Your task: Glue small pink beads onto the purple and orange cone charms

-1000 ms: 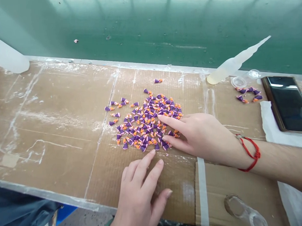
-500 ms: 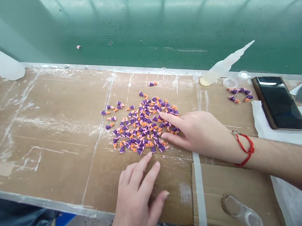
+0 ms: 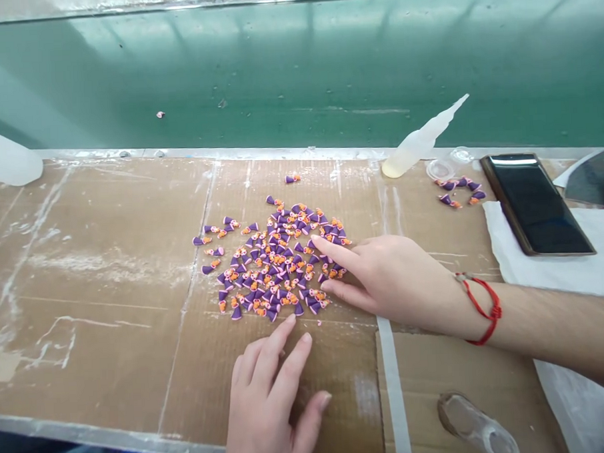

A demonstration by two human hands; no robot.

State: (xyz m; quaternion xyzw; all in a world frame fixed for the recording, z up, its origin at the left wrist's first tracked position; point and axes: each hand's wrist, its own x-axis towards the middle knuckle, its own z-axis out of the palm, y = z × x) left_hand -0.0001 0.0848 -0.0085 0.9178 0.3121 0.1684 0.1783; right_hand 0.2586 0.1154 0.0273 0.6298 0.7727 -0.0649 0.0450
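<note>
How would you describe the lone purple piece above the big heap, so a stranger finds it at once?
On the brown cardboard bench top, find the heap of small purple-and-orange pieces. Above it, toward the green wall, one piece lies alone, with no neighbour touching it.

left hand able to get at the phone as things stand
Probably yes, but not straight across: the left hand rests on the cardboard below the pile of pieces, and the right forearm lies between it and the phone, so it would likely have to pass over that arm.
</note>
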